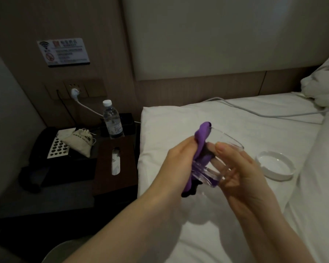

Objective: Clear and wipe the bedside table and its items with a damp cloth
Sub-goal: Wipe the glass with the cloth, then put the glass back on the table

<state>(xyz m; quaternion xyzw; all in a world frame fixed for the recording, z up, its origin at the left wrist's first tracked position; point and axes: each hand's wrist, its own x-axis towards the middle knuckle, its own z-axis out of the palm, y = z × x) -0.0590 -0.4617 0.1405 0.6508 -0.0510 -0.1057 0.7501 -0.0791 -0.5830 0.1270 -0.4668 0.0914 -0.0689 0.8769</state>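
Note:
Over the white bed, my right hand grips a clear drinking glass, tilted with its mouth pointing up and away. My left hand holds a purple cloth against the glass, part of it pushed inside and part hanging below. On the dark bedside table to the left stand a water bottle, a brown tissue box, a black telephone and a small cloth pouch.
A clear glass ashtray lies on the bed sheet to the right of my hands. A white cable runs across the bed from the wall socket. A pillow sits at far right. A bin rim shows bottom left.

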